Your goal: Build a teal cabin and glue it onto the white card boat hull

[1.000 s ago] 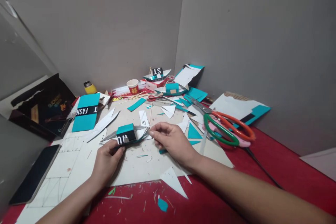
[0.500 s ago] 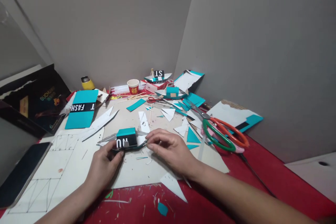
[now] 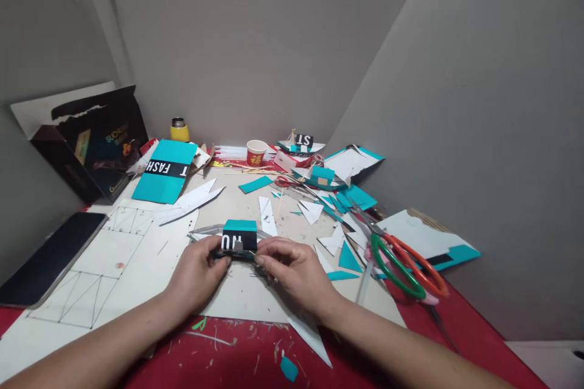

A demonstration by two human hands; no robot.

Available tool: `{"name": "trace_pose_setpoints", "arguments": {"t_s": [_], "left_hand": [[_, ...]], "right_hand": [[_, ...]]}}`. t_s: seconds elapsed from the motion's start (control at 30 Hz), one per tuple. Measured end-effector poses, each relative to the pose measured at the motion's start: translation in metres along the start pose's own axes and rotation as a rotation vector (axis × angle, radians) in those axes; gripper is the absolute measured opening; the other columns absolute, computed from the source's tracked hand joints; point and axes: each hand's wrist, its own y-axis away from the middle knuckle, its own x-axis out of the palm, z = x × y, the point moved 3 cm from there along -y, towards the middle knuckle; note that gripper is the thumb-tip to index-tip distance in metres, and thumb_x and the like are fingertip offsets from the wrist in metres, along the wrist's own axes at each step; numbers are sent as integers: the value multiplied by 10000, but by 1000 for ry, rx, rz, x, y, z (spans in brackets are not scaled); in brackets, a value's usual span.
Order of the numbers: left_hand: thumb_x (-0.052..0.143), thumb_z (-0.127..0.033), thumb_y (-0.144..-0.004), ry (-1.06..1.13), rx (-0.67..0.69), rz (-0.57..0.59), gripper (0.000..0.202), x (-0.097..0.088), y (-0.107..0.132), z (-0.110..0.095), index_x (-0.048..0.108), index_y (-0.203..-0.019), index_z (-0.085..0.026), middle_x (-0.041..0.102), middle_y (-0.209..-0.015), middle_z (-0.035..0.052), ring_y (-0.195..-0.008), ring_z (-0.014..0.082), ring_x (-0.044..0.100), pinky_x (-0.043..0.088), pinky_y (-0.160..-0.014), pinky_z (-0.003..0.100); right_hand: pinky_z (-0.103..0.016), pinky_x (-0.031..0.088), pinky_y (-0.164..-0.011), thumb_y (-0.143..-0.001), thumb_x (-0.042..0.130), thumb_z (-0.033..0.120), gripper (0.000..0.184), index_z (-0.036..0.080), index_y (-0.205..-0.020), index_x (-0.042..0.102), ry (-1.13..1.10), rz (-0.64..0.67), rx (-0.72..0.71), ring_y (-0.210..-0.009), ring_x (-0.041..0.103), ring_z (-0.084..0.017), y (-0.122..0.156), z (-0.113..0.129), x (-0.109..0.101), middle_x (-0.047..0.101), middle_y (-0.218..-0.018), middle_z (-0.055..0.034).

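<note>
Both hands meet over a small paper boat [image 3: 239, 238] near the middle of the work surface. The boat has a teal-topped cabin with a black band lettered "NU", and grey pointed ends stick out to either side. It rests on a pale cardboard sheet [image 3: 241, 295] that lies on the red table [image 3: 246, 358].

The left hand [image 3: 201, 276] is partly closed, with thumb and fingertips pinching the near left edge of the boat. The right hand [image 3: 292, 270] is also loosely curled, its thumb and forefinger nipping the boat's right end just below the cabin. How firmly either hand grips cannot be told.

To the left lies a white sheet [image 3: 100, 273] ruled with pencil lines, and beside it a dark phone [image 3: 50, 255]. Farther back are a teal card [image 3: 164, 171] with a black strip reading "FASH", a black box [image 3: 93, 143] leaning on the wall, a yellow bottle [image 3: 179, 130] and a paper cup [image 3: 257, 152].

To the right, well apart from the hands, lie scissors [image 3: 404, 266] with one green and one orange handle. Teal and white scraps surround them (a teal triangle [image 3: 349, 258] is the nearest to the right hand). Two more little boats sit at the back, one [image 3: 302, 143] marked "ST" and one [image 3: 322, 176] with a teal cabin. A white triangle [image 3: 314, 335] lies under the right wrist.
</note>
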Motion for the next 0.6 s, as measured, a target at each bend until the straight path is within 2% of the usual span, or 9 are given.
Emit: {"name": "trace_pose_setpoints", "arguments": {"t_s": [0.17, 0.3, 0.47, 0.6], "left_hand": [[550, -143, -753, 21, -13, -15, 188, 1, -1, 2, 681, -876, -200, 706, -810, 42, -700, 191, 582, 431, -688, 340], [552, -143, -767, 16, 8, 6, 202, 2, -1, 3, 680, -910, -206, 713, -870, 48, -752, 202, 596, 429, -709, 346], [548, -169, -789, -55, 3, 18, 111, 1, -2, 2, 651, -825, -187, 682, -795, 34, -706, 181, 565, 412, -667, 318], [541, -179, -798, -84, 3, 36, 142, 1, -3, 1, 660, -875, -186, 667, -782, 22, -690, 171, 550, 403, -649, 302]], "right_hand": [[-313, 532, -748, -808, 629, 176, 108, 187, -736, 708, 69, 30, -151, -803, 666, -173, 2, 2, 1, 718, -847, -56], [-307, 536, -778, -830, 635, 159, 92, 183, -801, 719, 111, 12, -252, -869, 676, -175, 2, 0, -2, 730, -896, -71], [-269, 535, -728, -829, 632, 122, 102, 176, -781, 703, 115, 30, -272, -779, 669, -148, 0, 1, -2, 723, -828, -50], [-251, 524, -705, -824, 624, 100, 114, 170, -760, 687, 121, 41, -281, -744, 659, -139, -2, 0, -2, 711, -795, -41]]}}
